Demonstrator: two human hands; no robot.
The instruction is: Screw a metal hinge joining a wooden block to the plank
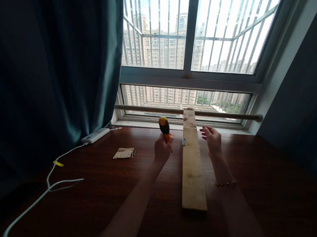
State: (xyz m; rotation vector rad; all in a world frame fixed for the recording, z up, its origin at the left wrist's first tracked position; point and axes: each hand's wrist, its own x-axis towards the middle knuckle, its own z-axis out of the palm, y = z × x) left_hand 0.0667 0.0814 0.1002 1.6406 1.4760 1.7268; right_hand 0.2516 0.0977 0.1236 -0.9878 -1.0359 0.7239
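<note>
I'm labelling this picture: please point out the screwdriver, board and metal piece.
Screwdriver [164, 126], head view: on its handle.
Board [194, 165], head view: middle of its top face.
Metal piece [184, 141], head view: its visible face.

Screwdriver [164, 126] black and yellow — board [193, 172] pale tan, brown-blotched — tabletop [101, 177] dark red-brown, curtain [98, 45] teal.

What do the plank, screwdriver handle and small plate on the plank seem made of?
Plank: apparently bare, unvarnished wood, from its pale, blotchy face. Screwdriver handle: likely plastic, perhaps part rubber, by its yellow and black sections; finish unclear. Small plate: probably metal, by its silvery look; too small to tell which.
</note>
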